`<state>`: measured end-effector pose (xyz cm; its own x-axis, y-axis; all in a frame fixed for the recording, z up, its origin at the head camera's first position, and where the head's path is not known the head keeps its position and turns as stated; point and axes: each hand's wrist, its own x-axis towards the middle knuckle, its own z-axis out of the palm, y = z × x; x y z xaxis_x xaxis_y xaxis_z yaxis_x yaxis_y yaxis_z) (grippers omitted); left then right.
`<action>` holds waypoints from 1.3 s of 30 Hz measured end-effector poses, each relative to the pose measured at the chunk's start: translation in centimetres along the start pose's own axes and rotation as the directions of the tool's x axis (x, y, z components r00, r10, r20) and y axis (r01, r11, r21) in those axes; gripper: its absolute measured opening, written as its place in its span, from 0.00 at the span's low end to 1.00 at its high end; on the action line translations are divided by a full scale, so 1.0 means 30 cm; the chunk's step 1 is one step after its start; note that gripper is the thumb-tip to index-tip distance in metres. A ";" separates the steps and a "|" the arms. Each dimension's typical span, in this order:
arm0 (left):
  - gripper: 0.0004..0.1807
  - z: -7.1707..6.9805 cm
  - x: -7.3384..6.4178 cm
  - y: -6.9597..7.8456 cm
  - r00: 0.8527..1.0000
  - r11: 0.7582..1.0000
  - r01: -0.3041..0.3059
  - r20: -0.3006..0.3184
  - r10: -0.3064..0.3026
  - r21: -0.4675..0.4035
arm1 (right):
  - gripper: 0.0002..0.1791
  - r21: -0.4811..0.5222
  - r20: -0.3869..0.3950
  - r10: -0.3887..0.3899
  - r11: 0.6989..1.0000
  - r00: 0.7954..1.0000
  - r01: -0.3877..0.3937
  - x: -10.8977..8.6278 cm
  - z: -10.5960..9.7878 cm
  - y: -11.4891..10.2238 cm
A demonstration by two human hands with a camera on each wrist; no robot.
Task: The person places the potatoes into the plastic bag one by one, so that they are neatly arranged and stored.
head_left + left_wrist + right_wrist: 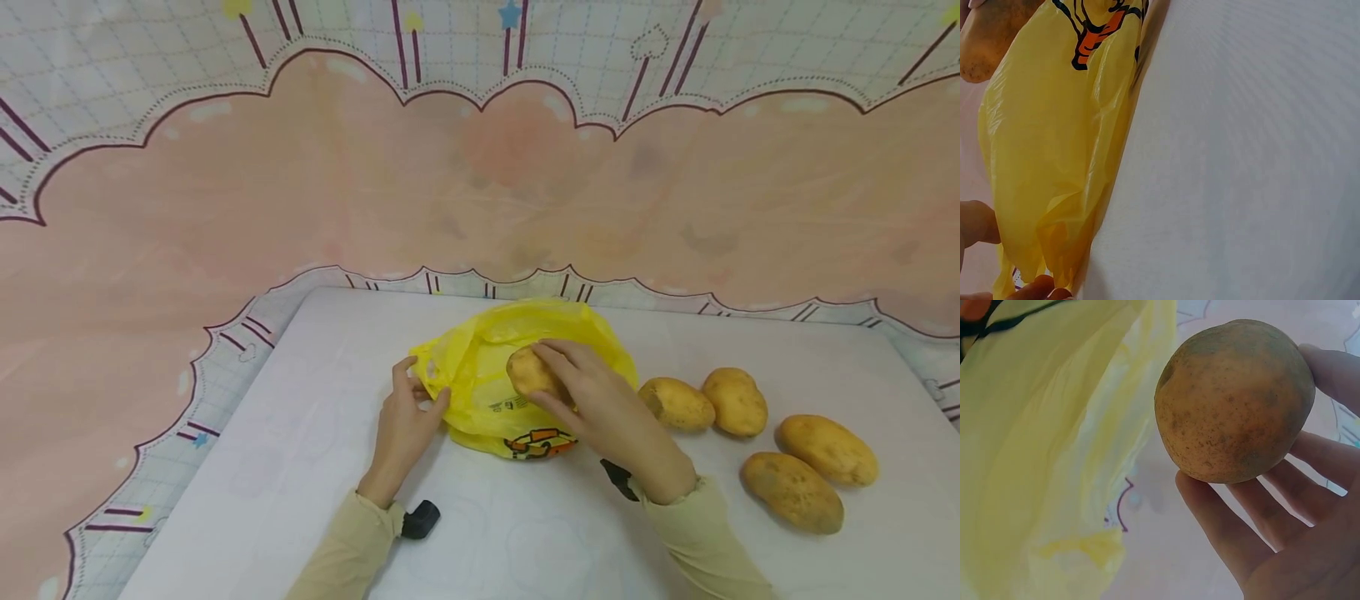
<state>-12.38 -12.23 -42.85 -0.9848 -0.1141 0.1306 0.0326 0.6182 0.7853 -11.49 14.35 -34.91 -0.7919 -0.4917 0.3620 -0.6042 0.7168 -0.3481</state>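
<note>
A yellow plastic bag (468, 425) with a black and orange print lies on the table, its mouth spread. At its left edge my left hand (401, 429) pinches the plastic between thumb and fingers; in the left wrist view the fingers (977, 224) are partly cut off by the frame. My right hand (611, 412) holds a potato (529, 371) over the bag's mouth. From the right wrist view, fingertips and thumb grip this potato (1235, 403) around its sides, with the bag beside it. Whatever lies deep inside the bag is hidden.
Several potatoes lie right of the bag: one potato (678, 404) close to my right forearm, another (735, 402) against it, and a pair (825, 450) farther right. The white table (300, 400) ends at a patterned cloth backdrop (450, 183). Black wrist straps (422, 520) show at both sleeves.
</note>
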 end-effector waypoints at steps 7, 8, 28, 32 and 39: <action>0.40 0.005 0.000 -0.004 1.000 1.000 -0.003 -0.007 0.003 0.004 | 0.32 0.056 0.019 0.000 0.998 1.000 -0.001 0.028 0.045 -0.012; 0.40 0.006 -0.001 -0.005 1.000 1.000 -0.002 -0.009 0.002 0.004 | 0.32 0.057 0.020 -0.005 0.998 1.000 0.004 0.032 0.051 -0.013; 0.40 0.008 0.007 -0.003 1.000 1.000 -0.002 -0.011 0.002 0.002 | 0.30 0.046 0.058 -0.012 0.999 0.998 0.010 0.092 0.135 -0.024; 0.40 0.006 0.007 -0.003 1.000 1.000 0.001 -0.016 -0.001 0.003 | 0.29 0.052 0.077 0.005 0.999 0.997 -0.009 0.103 0.149 -0.023; 0.39 0.007 0.004 -0.009 1.000 1.000 0.003 -0.011 -0.003 0.005 | 0.30 0.067 0.098 0.044 0.996 0.994 -0.051 0.110 0.186 -0.016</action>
<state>-12.53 -12.25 -43.17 -0.9829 -0.1249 0.1351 0.0287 0.6214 0.7829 -14.32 9.61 -38.39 -0.8225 -0.5060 0.2596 -0.5679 0.7061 -0.4230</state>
